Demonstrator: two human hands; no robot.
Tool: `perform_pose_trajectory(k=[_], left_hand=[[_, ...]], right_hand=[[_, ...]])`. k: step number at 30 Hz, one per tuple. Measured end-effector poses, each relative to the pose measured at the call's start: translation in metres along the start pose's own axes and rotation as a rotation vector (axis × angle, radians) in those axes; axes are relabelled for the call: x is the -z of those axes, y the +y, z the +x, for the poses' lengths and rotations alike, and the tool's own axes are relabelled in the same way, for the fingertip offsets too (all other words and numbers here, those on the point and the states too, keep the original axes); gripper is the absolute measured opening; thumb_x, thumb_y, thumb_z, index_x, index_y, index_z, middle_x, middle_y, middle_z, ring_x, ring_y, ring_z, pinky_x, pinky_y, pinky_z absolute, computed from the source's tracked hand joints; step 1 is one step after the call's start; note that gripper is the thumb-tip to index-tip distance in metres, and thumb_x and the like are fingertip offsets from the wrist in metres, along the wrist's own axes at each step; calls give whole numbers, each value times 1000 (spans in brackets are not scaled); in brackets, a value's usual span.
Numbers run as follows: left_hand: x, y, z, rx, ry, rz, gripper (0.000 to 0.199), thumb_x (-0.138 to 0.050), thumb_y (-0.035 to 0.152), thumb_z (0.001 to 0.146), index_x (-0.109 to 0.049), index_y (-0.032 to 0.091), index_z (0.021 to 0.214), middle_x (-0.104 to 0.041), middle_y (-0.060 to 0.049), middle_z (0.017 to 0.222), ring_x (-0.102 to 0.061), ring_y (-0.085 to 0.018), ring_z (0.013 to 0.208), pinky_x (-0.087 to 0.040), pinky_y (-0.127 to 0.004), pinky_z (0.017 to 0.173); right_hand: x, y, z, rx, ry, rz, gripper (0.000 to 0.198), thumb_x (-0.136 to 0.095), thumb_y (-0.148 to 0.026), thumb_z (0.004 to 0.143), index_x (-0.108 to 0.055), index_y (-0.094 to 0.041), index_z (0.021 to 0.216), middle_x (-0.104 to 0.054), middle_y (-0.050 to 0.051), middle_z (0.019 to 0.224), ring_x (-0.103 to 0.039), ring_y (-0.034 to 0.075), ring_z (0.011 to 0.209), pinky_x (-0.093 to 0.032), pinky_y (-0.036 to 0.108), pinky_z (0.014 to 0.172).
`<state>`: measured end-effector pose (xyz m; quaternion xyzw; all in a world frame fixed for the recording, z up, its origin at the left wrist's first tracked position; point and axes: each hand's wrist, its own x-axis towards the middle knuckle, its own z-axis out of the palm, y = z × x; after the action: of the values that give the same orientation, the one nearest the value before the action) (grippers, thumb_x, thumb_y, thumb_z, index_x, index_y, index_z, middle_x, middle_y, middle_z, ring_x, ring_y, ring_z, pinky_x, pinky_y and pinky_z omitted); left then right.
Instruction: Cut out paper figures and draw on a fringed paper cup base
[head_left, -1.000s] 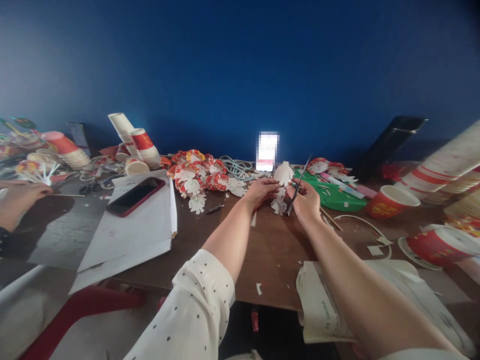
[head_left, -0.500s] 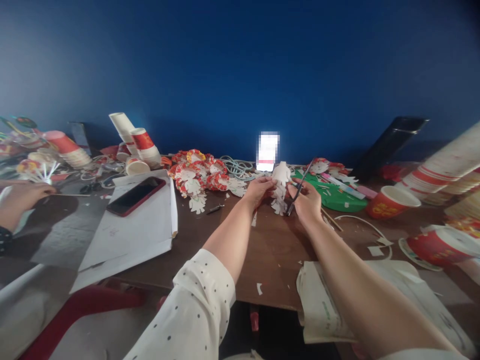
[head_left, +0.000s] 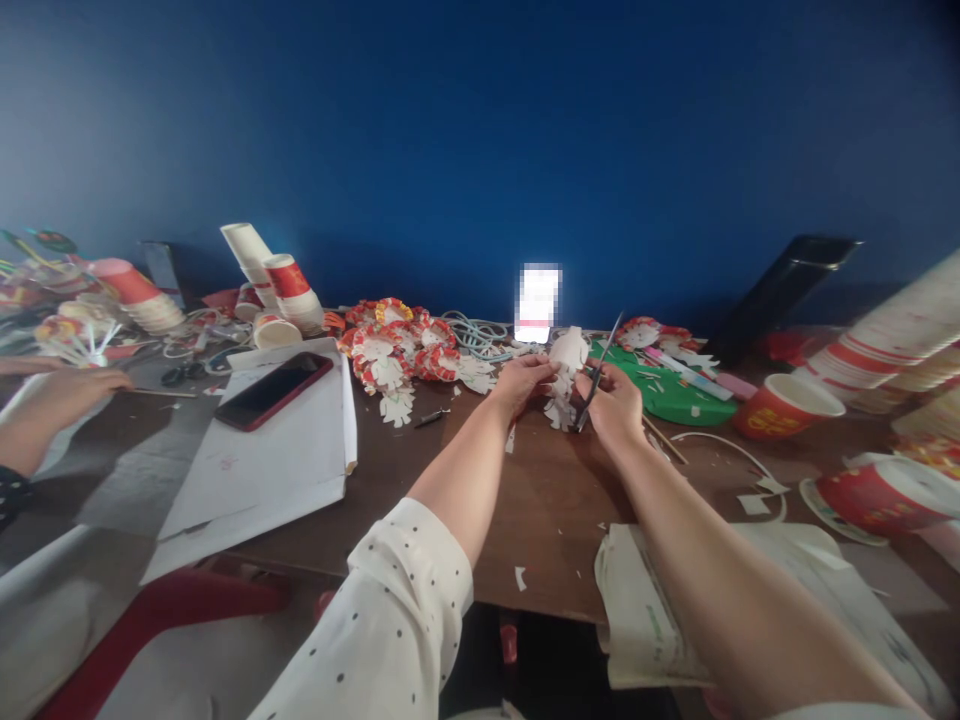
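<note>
My left hand [head_left: 523, 384] pinches the edge of a white paper cut-out [head_left: 568, 348] with its fingertips. The cut-out hangs in front of me, its lower part ragged with petal-like flaps. Just right of it, my right hand [head_left: 615, 400] is closed around dark scissors [head_left: 597, 372], a slim pointed end rising above the fingers and another dark end sticking out below. The scissors are close beside the paper; whether they touch it I cannot tell. Left of my hands lies a heap of red-and-white cut paper pieces [head_left: 394, 345].
A lit phone [head_left: 534, 332] leans on the blue wall. Right stand a green board [head_left: 675, 402] with scraps, a red paper cup [head_left: 787, 405] and stacked cups [head_left: 885, 320]. Left, a dark phone [head_left: 274, 392] rests on white sheets [head_left: 292, 465], near another person's hand [head_left: 75, 395] holding a stick.
The paper cut-out has turned and dropped slightly between my hands. At the left, the other person's hand has moved a little to the right.
</note>
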<state>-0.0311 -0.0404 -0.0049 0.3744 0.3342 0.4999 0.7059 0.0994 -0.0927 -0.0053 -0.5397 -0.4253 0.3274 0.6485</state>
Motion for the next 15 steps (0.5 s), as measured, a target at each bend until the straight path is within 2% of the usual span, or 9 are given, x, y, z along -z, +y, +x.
perform_pose_trajectory(k=[6, 10, 15], left_hand=[[3, -3, 5, -19, 37, -41, 30, -88, 23, 60, -63, 14, 74, -63, 0, 65, -59, -8, 58, -44, -20, 56], [4, -3, 7, -19, 74, -73, 31, -88, 23, 59, -63, 15, 76, -64, 0, 65, -59, -7, 57, -43, -19, 54], [5, -4, 8, -62, 53, -76, 36, -89, 27, 56, -61, 16, 74, -65, 1, 67, -60, -7, 58, -42, -18, 53]], right_hand=[[0, -2, -2, 1, -8, -23, 52, -75, -36, 60, -68, -16, 108, -72, 3, 83, -64, 16, 70, -48, 26, 63], [1, -2, -3, 2, -7, -54, 53, -76, -41, 63, -69, -16, 108, -71, 3, 80, -63, 16, 67, -49, 27, 60], [1, 4, -1, 4, -7, -58, 50, -78, -45, 62, -71, -17, 103, -70, 3, 77, -64, 16, 67, -48, 26, 59]])
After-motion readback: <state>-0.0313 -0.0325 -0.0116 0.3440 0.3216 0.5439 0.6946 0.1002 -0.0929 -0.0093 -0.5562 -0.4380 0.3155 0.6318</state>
